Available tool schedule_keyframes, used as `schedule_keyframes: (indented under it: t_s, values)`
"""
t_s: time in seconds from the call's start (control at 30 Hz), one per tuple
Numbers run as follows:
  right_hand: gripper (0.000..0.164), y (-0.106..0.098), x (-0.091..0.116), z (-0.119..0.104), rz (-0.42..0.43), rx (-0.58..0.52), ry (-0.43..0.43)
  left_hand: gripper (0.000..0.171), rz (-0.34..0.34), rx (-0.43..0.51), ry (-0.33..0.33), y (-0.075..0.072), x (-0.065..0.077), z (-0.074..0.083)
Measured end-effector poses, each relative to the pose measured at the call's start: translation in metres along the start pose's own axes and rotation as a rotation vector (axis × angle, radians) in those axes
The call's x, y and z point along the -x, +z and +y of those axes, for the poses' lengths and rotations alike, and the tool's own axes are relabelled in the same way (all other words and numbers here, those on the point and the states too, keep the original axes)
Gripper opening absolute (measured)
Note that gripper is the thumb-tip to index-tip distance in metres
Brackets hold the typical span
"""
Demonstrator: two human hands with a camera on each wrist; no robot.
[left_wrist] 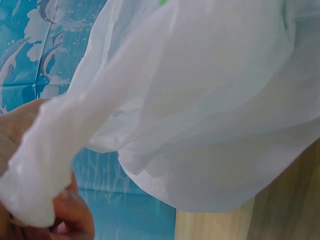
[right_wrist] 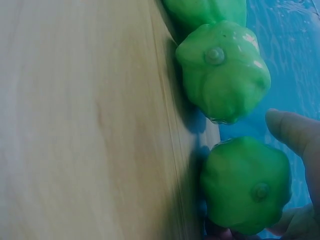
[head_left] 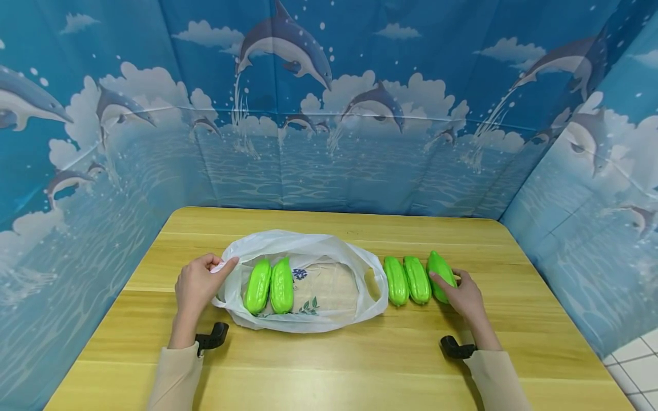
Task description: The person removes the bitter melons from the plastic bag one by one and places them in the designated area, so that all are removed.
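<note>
Sleeves in pale beige frame the bottom of the head view, each wrist carrying a black camera mount, and from them the two hands reach forward onto the wooden surface (head_left: 360, 365).

At the right, the right hand (head_left: 465, 294) curls its fingers (right_wrist: 290, 131) around the outermost green gourd (head_left: 441, 275), forefinger laid over its top and thumb on its far side; the right wrist view shows this gourd end-on, hemmed by fingertips on two sides while it rests on the wood. Its long axis runs away from the person, tilted slightly leftward at the far tip, so the hand meets it from the near right. Just beside it to the left lie two more gourds (head_left: 408, 279), parallel and touching each other, with a narrow gap before the held one.

Further left sits a white plastic bag (head_left: 329, 311), mouth spread wide, with two gourds in the bag (head_left: 269, 285) lying side by side near its left end on a printed floral lining. The left hand (head_left: 197, 282) pinches the bag's left handle, fingers closed on the bunched film, holding that edge up off the wood. The bag's opening lies to the left of the held gourd, past the two loose ones.

A dolphin-print backdrop (head_left: 329, 114) surrounds the surface on three sides.
</note>
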State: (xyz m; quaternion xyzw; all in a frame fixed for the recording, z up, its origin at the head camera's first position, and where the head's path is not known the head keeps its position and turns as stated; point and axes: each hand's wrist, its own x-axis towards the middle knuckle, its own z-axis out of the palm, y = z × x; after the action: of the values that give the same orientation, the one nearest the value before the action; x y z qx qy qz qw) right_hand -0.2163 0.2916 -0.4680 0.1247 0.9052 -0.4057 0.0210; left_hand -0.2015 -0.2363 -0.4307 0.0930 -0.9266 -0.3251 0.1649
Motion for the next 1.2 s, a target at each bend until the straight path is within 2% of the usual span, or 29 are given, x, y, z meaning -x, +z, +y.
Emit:
schedule_keyframes:
  t_s: [0.93, 1.2]
  values:
    - [0.099, -0.0009, 0.0006, 0.0033, 0.011, 0.003, 0.014, 0.049, 0.008, 0.006, 0.005, -0.0002, 0.0, -0.0004]
    - [0.095, -0.0018, 0.0, 0.0019, 0.04, -0.005, -0.006, 0.049, 0.0, 0.008, -0.002, -0.0008, -0.0001, 0.0001]
